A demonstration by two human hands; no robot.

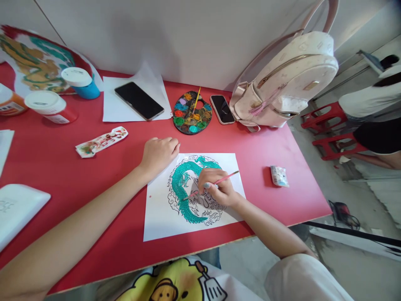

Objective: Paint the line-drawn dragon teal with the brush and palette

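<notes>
My right hand [216, 187] grips a thin pink paintbrush [226, 177], its tip low over a sheet of white paper [156, 223]. A dragon drawing [177, 179] on that paper has its body painted teal, while clouds and other outlines stay black on white. Part of the picture is hidden behind the right hand. At the sheet's upper left corner rests my left hand [161, 154], closed with its fingers curled under and nothing visible in it. Beyond both hands lies a paint palette [188, 121] with several colours and a yellow-handled brush [197, 99] on it.
On the red table [125, 184] are a large phone [139, 100], a smaller phone [222, 109], paint jars [82, 83], a paint-stained strip [102, 142] and a small packet [279, 176]. A pale backpack [282, 83] leans at the wall. People sit on red stools [324, 116] at right.
</notes>
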